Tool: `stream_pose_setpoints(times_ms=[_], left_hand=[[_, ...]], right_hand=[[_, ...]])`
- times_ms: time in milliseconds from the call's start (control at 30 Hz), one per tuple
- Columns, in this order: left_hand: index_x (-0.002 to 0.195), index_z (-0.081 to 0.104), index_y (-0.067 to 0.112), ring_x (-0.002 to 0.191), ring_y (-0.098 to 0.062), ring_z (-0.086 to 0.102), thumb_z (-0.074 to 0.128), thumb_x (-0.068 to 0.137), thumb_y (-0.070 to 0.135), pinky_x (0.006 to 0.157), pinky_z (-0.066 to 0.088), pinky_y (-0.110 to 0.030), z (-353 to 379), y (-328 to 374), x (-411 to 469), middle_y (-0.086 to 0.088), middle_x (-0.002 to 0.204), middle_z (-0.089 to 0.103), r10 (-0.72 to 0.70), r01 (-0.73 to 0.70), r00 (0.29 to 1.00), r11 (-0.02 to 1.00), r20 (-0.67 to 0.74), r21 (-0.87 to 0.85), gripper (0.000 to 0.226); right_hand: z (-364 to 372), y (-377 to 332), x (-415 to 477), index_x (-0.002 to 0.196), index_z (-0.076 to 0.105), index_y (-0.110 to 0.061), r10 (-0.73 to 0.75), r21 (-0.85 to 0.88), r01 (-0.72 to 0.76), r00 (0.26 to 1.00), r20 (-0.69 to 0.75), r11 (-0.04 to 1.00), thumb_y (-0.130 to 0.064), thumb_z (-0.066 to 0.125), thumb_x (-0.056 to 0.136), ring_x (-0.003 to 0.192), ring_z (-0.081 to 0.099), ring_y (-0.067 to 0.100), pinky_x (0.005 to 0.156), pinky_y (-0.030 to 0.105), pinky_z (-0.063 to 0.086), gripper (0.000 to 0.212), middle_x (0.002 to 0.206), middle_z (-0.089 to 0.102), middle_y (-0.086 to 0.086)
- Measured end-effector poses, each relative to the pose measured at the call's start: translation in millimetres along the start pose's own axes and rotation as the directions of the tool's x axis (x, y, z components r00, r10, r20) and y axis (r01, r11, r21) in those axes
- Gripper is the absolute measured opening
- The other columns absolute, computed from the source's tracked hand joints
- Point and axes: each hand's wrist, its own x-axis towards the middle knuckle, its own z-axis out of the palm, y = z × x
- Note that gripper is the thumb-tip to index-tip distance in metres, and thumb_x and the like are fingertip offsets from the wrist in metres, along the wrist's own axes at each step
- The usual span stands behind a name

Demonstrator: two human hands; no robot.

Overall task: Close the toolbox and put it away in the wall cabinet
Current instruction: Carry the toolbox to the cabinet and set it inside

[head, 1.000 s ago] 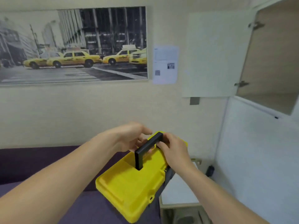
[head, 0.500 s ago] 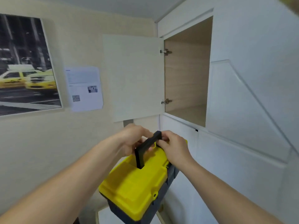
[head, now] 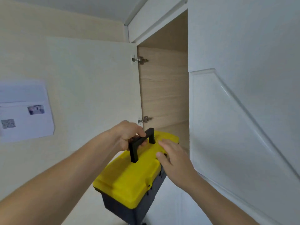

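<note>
The toolbox has a yellow lid, closed over a dark grey body, and a black handle standing upright. It hangs in the air, tilted, its far end at the wall cabinet's lower edge. My left hand is shut around the handle. My right hand lies flat on the lid's right side, fingers spread, off the handle. The wall cabinet stands open just above and behind the box, with a bare wooden interior. Its white door is swung out to the left.
White panelled cabinet fronts fill the right side, right next to my right arm. A paper sheet is stuck on the beige wall at the left. The ceiling sits close above the cabinet.
The toolbox has risen toward the cabinet opening, and my view has tilted up and to the right. My right hand has left the handle and now rests on the lid.
</note>
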Motion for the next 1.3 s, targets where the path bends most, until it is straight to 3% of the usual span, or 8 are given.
stream_pose_setpoints(times_ms=[200,533,633,767,967,1133,1233,1300], left_hand=[[0.088,0.058,0.001,0.062,-0.027,0.058,0.054,0.084,-0.005,0.061,0.047,-0.033,24,47,109,-0.02,0.074,0.063,0.035,-0.04,0.997,0.996,0.065,0.076,0.008],[0.09,0.051,-0.011,0.053,-0.028,0.052,0.048,0.089,-0.011,0.038,0.049,-0.026,75,96,308,-0.023,0.071,0.055,0.117,-0.148,0.93,0.987,0.349,0.064,0.004],[0.084,0.048,-0.006,0.054,-0.028,0.051,0.046,0.09,-0.012,0.045,0.046,-0.033,95,103,355,-0.022,0.071,0.055,0.126,-0.163,0.899,0.985,0.419,0.051,0.009],[0.112,0.05,-0.009,0.063,-0.029,0.053,0.048,0.091,-0.011,0.056,0.045,-0.035,124,98,399,-0.021,0.075,0.056,0.096,-0.125,0.855,0.992,0.509,0.023,0.022],[0.131,0.042,-0.002,0.067,-0.026,0.056,0.048,0.092,-0.01,0.049,0.046,-0.034,164,86,431,-0.021,0.086,0.055,0.06,-0.102,0.782,0.994,0.621,0.033,0.04],[0.127,0.042,-0.013,0.059,-0.028,0.054,0.047,0.091,-0.011,0.05,0.047,-0.034,182,80,440,-0.022,0.076,0.054,0.095,-0.133,0.742,0.991,0.664,0.006,0.037],[0.107,0.051,-0.003,0.057,-0.027,0.054,0.045,0.093,-0.009,0.049,0.051,-0.031,179,77,444,-0.02,0.073,0.054,0.141,-0.18,0.706,0.983,0.694,-0.017,0.017],[0.099,0.057,-0.002,0.071,-0.032,0.061,0.048,0.092,-0.008,0.064,0.056,-0.037,169,73,451,-0.023,0.085,0.061,0.201,-0.277,0.727,0.961,0.656,0.013,0.013]], right_hand=[[-2,38,58,0.143,0.032,-0.034,-0.016,-0.015,0.017,0.997,0.072,1.0,-0.067,0.031,0.087,0.138,0.019,0.009,0.109,0.033,0.023,0.064,0.154,0.026,-0.01],[34,113,178,0.144,0.016,-0.042,0.203,-0.334,-0.174,0.978,0.053,0.926,-0.091,0.023,0.066,0.143,-0.002,0.014,0.115,0.051,0.011,0.093,0.158,0.008,-0.011],[42,134,205,0.143,0.009,-0.043,0.288,-0.431,-0.255,0.958,0.013,0.866,-0.094,0.026,0.06,0.142,-0.004,0.016,0.114,0.055,0.01,0.099,0.158,0.004,-0.011],[50,163,224,0.144,0.008,-0.039,0.383,-0.525,-0.35,0.923,-0.049,0.776,-0.096,0.026,0.058,0.143,-0.003,0.022,0.114,0.057,0.01,0.104,0.159,0.006,-0.007],[57,196,225,0.146,0.009,-0.033,0.478,-0.615,-0.431,0.873,-0.098,0.66,-0.089,0.028,0.065,0.145,-0.003,0.022,0.116,0.051,0.005,0.1,0.16,0.006,0.001],[57,206,223,0.147,0.006,-0.034,0.52,-0.603,-0.491,0.842,-0.144,0.629,-0.086,0.025,0.069,0.145,-0.007,0.019,0.116,0.049,0.002,0.095,0.16,0.004,-0.002],[59,206,224,0.147,0.005,-0.033,0.531,-0.597,-0.504,0.834,-0.15,0.624,-0.083,0.024,0.072,0.145,-0.009,0.016,0.117,0.047,0.0,0.092,0.161,0.002,-0.004],[62,203,223,0.148,0.005,-0.031,0.533,-0.594,-0.508,0.832,-0.151,0.624,-0.079,0.026,0.076,0.145,-0.008,0.015,0.117,0.045,0.0,0.089,0.161,0.0,-0.003]])
